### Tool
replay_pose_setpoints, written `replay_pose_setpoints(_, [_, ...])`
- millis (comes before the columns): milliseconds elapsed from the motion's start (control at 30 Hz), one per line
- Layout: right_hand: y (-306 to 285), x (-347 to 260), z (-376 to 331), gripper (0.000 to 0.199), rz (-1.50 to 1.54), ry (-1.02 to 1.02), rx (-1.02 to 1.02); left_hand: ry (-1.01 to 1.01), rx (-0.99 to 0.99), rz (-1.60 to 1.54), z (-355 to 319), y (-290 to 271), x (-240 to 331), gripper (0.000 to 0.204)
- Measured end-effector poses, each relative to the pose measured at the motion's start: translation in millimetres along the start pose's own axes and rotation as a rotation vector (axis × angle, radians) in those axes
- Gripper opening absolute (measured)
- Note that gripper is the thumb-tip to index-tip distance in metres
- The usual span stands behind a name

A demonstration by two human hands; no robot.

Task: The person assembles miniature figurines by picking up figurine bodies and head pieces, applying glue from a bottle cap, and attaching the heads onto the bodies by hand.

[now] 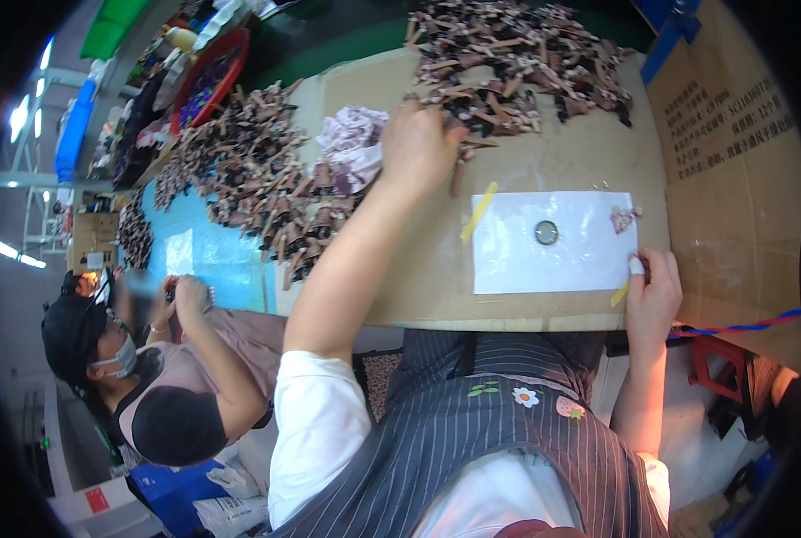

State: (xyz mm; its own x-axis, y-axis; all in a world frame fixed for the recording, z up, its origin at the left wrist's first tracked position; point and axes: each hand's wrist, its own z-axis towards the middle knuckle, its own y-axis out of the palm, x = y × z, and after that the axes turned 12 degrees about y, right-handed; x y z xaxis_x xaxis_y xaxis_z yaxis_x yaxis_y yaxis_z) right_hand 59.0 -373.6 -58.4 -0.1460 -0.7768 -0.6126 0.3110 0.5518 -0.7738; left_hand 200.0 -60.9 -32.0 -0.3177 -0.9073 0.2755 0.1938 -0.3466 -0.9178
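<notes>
My left hand (415,136) reaches across to the far middle of the table, between a crumpled white-and-purple cloth (353,139) and a heap of small brown, black and pinkish pieces (508,58). Its fingers curl down; whatever they hold is hidden. At the right edge of a white sheet (508,264), my right hand (656,289) rests with bent fingers, a white cover on one fingertip. What it pinches, if anything, is too small to make out. A round dark-rimmed disc (545,233) lies on the sheet, and a small pinkish cluster (622,220) sits near its upper right corner.
Yellow tape strips (479,212) touch the sheet's sides. Another heap of similar pieces (252,175) spreads to the left, near a red basin (212,81). A cardboard box (732,161) walls the right side. A co-worker (176,368) sits at the left by the blue table surface (225,255).
</notes>
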Motion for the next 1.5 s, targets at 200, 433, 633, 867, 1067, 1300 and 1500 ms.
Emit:
replay_pose_setpoints(200, [-0.6,0.6,0.1,0.018,-0.038,-0.029,0.009,-0.007,0.138,-0.203,-9.4,5.9,-13.3,0.030])
replay_pose_setpoints(433, [-19.3,-24.5,-7.8,0.024,0.285,-0.019,-0.106,-0.032,0.449,-0.988,-60.1,-41.9,23.9,0.023])
replay_pose_setpoints(633, [2.4,-53.0,-6.5,0.021,0.505,-0.056,-0.409,-0.131,0.342,-1.396,-140.0,-51.7,45.7,0.029])
replay_pose_setpoints(867, [32.4,-65.0,6.0,0.026,0.142,-0.359,-0.269,-0.294,0.293,-1.640,-171.1,-31.5,68.6,0.038])
replay_pose_setpoints(1067, [35.7,-72.7,4.8,0.026,-0.032,-0.432,-0.216,-0.339,0.197,-1.661,-173.6,-24.1,69.7,0.028])
replay_pose_setpoints(1300, [36.2,-76.0,3.9,0.026,-0.094,-0.447,-0.236,-0.304,0.188,-1.565,-173.7,-17.5,71.1,0.029])
replay_pose_setpoints(1500, [25.1,-76.9,3.1,0.025,0.087,-0.379,-0.239,-0.251,0.158,-1.528,-170.7,-8.7,77.5,0.029])
